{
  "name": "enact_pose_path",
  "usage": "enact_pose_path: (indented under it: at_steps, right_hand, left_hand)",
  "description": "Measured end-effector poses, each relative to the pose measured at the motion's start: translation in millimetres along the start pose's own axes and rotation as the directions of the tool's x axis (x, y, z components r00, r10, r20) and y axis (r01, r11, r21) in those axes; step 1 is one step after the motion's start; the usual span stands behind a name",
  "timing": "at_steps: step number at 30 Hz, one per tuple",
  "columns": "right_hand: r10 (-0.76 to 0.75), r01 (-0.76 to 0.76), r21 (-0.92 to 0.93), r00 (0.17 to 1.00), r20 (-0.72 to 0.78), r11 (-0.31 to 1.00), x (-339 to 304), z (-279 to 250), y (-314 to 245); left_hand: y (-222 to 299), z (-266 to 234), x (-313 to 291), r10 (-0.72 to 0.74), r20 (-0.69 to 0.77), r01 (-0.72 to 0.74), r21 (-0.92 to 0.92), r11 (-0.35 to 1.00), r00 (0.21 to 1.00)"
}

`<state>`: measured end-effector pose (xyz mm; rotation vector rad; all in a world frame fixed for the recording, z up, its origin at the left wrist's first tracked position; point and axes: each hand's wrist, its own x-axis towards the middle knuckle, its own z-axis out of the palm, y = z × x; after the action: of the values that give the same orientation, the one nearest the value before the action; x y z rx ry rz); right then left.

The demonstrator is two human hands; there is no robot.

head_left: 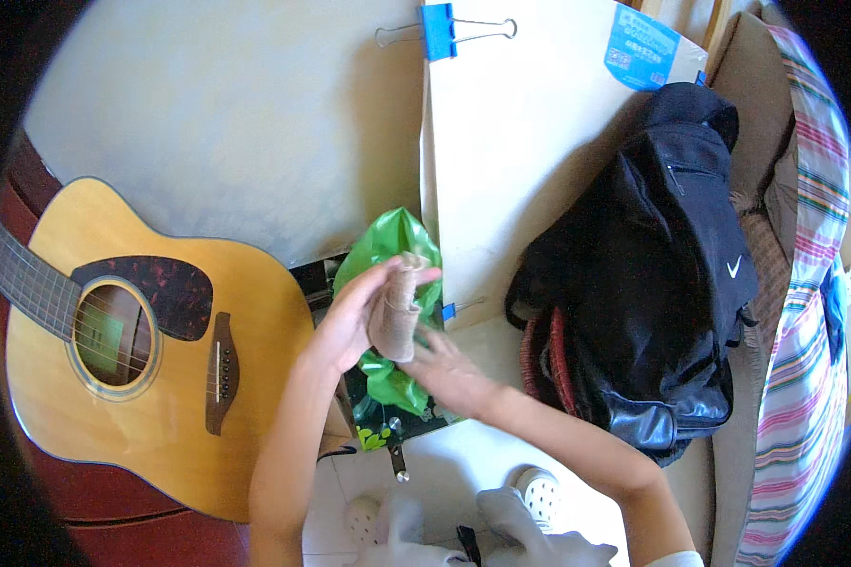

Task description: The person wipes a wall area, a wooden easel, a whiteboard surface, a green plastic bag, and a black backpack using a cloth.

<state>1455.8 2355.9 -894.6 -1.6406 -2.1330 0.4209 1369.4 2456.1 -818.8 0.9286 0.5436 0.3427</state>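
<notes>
My left hand (352, 317) is closed around a rolled piece of beige cloth (395, 317), held upright with the thumb and fingers around its upper part. Its exact kind I cannot make out. At the lower end of the roll is my right hand (452, 373), fingers spread and a little blurred; whether they touch the cloth I cannot tell. Behind and below both hands lies a shiny green plastic bag (388, 236), partly covered by them. It rests on a dark surface with a green pattern (373, 420).
An acoustic guitar (255, 312) lies at the left on a dark red surface (113, 487). White boards (520, 123) with a blue binder clip (439, 31) lean at the back. To the right are a black backpack (633, 255) and a sofa with a striped cover (804, 378).
</notes>
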Motion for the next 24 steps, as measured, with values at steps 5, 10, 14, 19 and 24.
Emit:
enact_pose_path:
  at_steps: [5, 10, 14, 19, 24]
  right_hand:
    - [-0.124, 0.107, -0.345, 0.992, -0.027, 0.933, 0.9, 19.7, -15.2]
    - [-0.005, -0.026, -0.372, 0.997, -0.081, 0.928, -8.1, 12.3, -19.1]
    - [0.074, -0.063, 0.112, 0.993, -0.09, 0.992, -15.1, 0.1, -21.7]
    - [0.248, -0.208, 0.499, 0.969, -0.014, 0.841, -3.4, 5.6, -14.6]
    - [0.014, -0.013, 0.104, 1.0, -0.007, 0.994, 10.8, 28.7, -23.4]
  left_hand:
    - [-16.0, -2.3, 32.2, -0.185, -0.045, 0.189, 0.33, 0.925, 0.982]
    - [-0.5, -31.4, 30.0, 0.261, -0.328, -0.076, 0.482, 0.873, 0.908]
    - [22.8, -64.9, 14.9, 0.279, -0.406, -0.126, 0.364, 0.923, 0.87]
    - [26.6, -67.0, -7.6, 0.159, -0.485, -0.095, 0.153, 0.984, 0.86]
    - [47.4, -34.3, -18.3, 0.256, -0.718, -0.074, 0.275, 0.959, 0.648]
